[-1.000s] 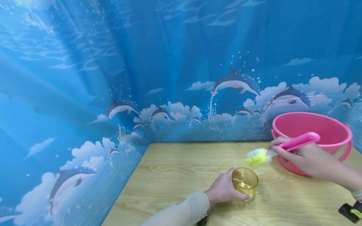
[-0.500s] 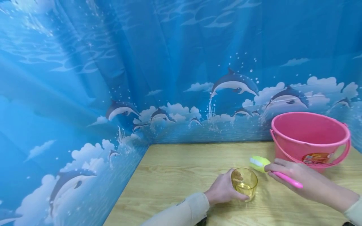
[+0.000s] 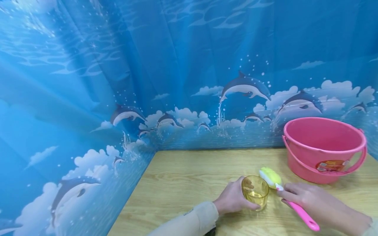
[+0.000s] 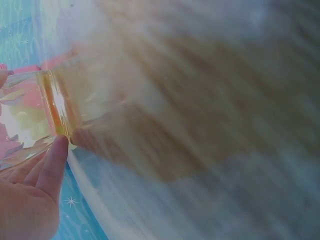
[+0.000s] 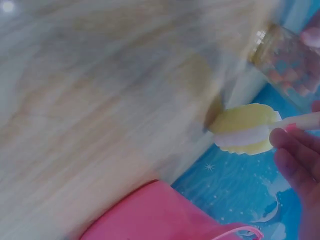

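My left hand grips a see-through amber glass standing on the table, its thumb on the near side. In the left wrist view, fingers bear against the glass near its thick base. To the right, my right hand pinches a sponge cup brush near its pale neck. Yellow and white sponge forms the brush head, which lies just beyond and right of the glass rim. Its pink handle slants down toward the front right. In the right wrist view, the sponge head seems to touch or nearly touch the wood.
A pink bucket with a red label and a lowered handle stands at the right rear. Wood-grain table spreads beneath both hands. Behind and to the left hangs a blue curtain printed with dolphins.
My right hand has come down and toward me from in front of the bucket, turning the brush so its handle points to the front right. My left hand and the glass have stayed put.
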A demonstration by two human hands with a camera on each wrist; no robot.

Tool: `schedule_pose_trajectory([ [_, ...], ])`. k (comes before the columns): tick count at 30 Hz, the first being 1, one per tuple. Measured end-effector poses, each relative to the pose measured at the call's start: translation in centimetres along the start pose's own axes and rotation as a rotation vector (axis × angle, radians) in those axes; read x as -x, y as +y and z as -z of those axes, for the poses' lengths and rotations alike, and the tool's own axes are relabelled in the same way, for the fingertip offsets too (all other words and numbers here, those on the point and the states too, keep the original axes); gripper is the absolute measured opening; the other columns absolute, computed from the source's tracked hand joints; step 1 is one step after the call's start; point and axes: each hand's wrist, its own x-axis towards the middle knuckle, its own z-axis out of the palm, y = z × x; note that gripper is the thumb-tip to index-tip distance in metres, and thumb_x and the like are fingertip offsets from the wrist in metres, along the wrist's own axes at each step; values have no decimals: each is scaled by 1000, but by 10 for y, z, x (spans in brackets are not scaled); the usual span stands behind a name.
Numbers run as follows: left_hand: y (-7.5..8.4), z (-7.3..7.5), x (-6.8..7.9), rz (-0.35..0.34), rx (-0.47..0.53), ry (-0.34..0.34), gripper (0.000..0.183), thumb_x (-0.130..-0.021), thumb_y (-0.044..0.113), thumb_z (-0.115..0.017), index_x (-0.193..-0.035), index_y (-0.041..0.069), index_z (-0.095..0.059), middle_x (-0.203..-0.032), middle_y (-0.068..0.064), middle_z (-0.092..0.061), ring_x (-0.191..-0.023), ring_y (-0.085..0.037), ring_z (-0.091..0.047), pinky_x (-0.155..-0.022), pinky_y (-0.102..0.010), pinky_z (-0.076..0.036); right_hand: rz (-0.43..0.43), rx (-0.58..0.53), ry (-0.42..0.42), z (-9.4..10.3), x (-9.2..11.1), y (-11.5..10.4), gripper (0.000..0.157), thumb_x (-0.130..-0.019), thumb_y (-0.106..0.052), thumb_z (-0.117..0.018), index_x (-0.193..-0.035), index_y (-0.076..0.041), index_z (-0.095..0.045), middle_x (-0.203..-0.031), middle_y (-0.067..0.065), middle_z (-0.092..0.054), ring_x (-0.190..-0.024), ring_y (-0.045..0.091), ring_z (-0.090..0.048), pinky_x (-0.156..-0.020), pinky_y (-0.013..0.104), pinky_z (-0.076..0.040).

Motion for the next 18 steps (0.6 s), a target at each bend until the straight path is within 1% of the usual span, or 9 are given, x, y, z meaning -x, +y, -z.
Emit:
schedule_pose_trajectory([
  [1,1,0,0,2,-2,-1,72,-51,43,-87,-111,25,-51,-94,18,-60,-80,6,-54,-73,-14,-46,1,11,-6,0,3,-2,53,-102,-35,-14,-113,-28,-65,-98,-6,-62,-81,9,-60,-61,25,-50],
  [3,1,0,0,5,-5,0,73,-51,43,-87,-111,25,-51,-94,18,-60,-80,6,-54,-73,-15,-46,-6,18,-50,0,8,-7,53,-102,-37,-13,-115,-27,-64,-103,-3,-64,-85,12,-62,-64,29,-52],
  [4,2,0,0,3,-3,-1,73,-51,42,-88,-111,24,-51,-94,18,-60,-81,6,-54,-73,-15,-46,-11,16,-74,0,11,-10,44,-101,-39,-24,-115,-27,-64,-105,-2,-64,-86,13,-62,-65,31,-53],
  [5,2,1,0,3,-6,0,73,-51,42,-88,-111,24,-51,-94,17,-60,-80,6,-54,-73,-15,-46,-17,13,-93,0,13,-13,40,-98,-43,-33,-114,-26,-64,-106,0,-65,-87,15,-63,-66,32,-53],
  [7,2,1,1,3,-8,0,73,-51,42,-88,-111,24,-51,-94,17,-60,-80,5,-55,-72,-15,-46,-39,11,-125,-1,18,-19,44,-88,-56,-47,-113,-24,-65,-107,0,-64,-86,15,-62,-65,34,-53],
  [10,3,1,1,-2,-12,4,73,-51,42,-88,-111,24,-51,-94,17,-61,-80,5,-55,-72,-15,-46,-29,3,-96,-4,22,-25,64,-65,-70,-63,-105,-20,-67,-100,0,-65,-78,14,-61,-60,33,-51],
  [12,3,1,1,-3,-12,7,73,-50,42,-88,-111,24,-51,-94,17,-60,-80,5,-54,-72,-15,-46,-12,6,-64,-7,25,-26,70,-64,-75,-58,-104,-19,-68,-96,-1,-65,-74,12,-60,-57,32,-50],
  [14,2,0,2,-6,-9,10,73,-50,42,-88,-111,24,-51,-94,18,-60,-80,5,-54,-73,-15,-46,24,22,-34,-9,28,-25,69,-66,-75,-57,-102,-18,-68,-91,0,-66,-70,11,-60,-55,31,-49],
  [18,2,0,2,-8,-5,12,72,-51,42,-88,-110,24,-51,-96,19,-61,-82,5,-55,-74,-15,-46,76,44,-32,-11,29,-24,65,-70,-73,-56,-100,-17,-68,-83,0,-65,-64,11,-59,-51,29,-47],
])
